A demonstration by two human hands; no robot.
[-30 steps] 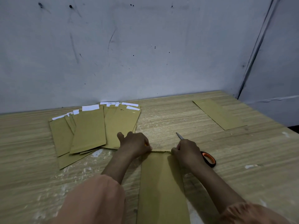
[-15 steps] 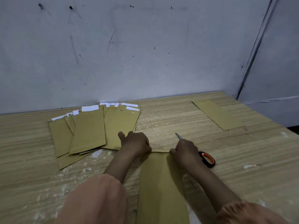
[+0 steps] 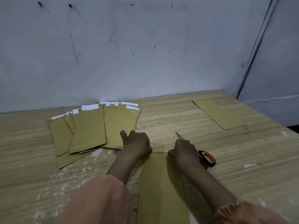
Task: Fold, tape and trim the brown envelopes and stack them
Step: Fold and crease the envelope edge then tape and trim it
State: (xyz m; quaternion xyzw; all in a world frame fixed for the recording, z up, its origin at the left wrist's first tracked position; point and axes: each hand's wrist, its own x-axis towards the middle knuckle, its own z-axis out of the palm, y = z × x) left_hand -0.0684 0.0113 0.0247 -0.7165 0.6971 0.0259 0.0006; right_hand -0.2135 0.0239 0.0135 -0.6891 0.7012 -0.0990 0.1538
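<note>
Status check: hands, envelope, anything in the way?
Left hand and right hand both press the top fold of the envelope. Scissors lie under the right hand, ungripped. Envelope pile lies left, clear of the work.

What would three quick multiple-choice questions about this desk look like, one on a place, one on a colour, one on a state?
1. Where do the scissors lie?
A. behind the right hand
B. on the fanned pile
C. by the wall

2. What colour are the scissor handles?
A. blue
B. orange and black
C. white

3. How do the hands meet the near envelope?
A. both lifted clear
B. one only
C. both at its top edge

Answers:
1 A, the scissors show past the right hand.
2 B, the handle loop is orange rimmed in black.
3 C, the left hand and the right hand have curled fingers at the top edge of the envelope.
</note>
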